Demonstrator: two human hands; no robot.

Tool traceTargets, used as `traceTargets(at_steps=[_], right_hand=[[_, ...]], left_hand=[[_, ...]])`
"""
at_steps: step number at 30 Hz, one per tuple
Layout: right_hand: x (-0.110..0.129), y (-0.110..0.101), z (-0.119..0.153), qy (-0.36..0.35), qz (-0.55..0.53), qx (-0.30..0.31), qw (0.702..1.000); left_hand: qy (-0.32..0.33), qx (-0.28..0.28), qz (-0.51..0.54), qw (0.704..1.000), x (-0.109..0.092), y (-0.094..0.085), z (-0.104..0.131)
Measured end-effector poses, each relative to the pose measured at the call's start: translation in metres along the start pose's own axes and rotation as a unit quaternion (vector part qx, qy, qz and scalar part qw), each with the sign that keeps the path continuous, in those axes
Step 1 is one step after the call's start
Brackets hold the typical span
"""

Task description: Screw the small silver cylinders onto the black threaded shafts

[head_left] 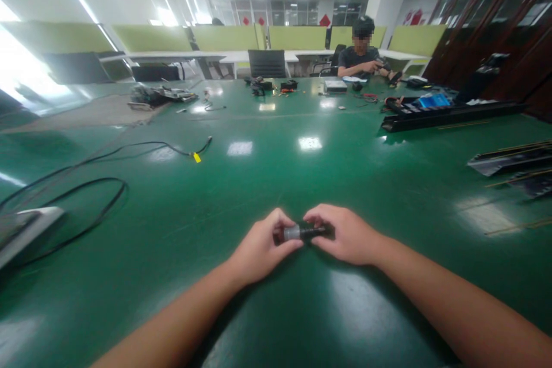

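Observation:
A small black cylinder with a grey band (293, 233) lies sideways between my two hands, low over the green table (241, 195). Around its grey end curl the fingers and thumb of my left hand (269, 241). My right hand (340, 233) grips the black end from the other side, thumb below and fingers above. Both ends of the cylinder are partly hidden by the fingers. Its exact kind is too blurred to make out.
A black cable (116, 195) with a yellow tag (197, 157) runs across the left. Black rails (452, 115) with a blue item lie at the right. Several small tools and parts sit along the far side, where another person (362, 57) sits handling something.

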State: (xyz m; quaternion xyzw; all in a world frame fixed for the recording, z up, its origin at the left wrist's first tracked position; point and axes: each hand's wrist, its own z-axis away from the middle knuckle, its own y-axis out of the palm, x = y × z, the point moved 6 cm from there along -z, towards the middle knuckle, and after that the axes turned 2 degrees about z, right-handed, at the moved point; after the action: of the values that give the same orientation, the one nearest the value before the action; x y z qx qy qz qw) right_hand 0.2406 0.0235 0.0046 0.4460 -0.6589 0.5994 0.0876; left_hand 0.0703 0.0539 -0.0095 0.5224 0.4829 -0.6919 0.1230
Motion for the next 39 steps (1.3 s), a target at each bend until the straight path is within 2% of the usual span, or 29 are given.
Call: traceTargets(at_steps=[5, 11, 23, 39], right_hand=[[0.0009, 0.0013, -0.0005, 0.003, -0.012, 0.007, 1.000], [0.0048, 0.0018, -0.0014, -0.010, -0.017, 0.005, 1.000], [0.0018, 0.0040, -0.0010, 0.008, 0.015, 0.025, 1.000], [-0.0003, 0.0009, -0.0029, 0.015, -0.002, 0.023, 1.000]], left_hand=[[0.016, -0.025, -0.026, 0.999, -0.0071, -0.0022, 0.0019], [0.017, -0.022, -0.027, 0.999, -0.0062, -0.0011, 0.0022], [0.008, -0.024, -0.059, 0.998, -0.0054, 0.0021, 0.0030], [0.001, -0.030, -0.057, 0.998, -0.0031, 0.0023, 0.0027]])
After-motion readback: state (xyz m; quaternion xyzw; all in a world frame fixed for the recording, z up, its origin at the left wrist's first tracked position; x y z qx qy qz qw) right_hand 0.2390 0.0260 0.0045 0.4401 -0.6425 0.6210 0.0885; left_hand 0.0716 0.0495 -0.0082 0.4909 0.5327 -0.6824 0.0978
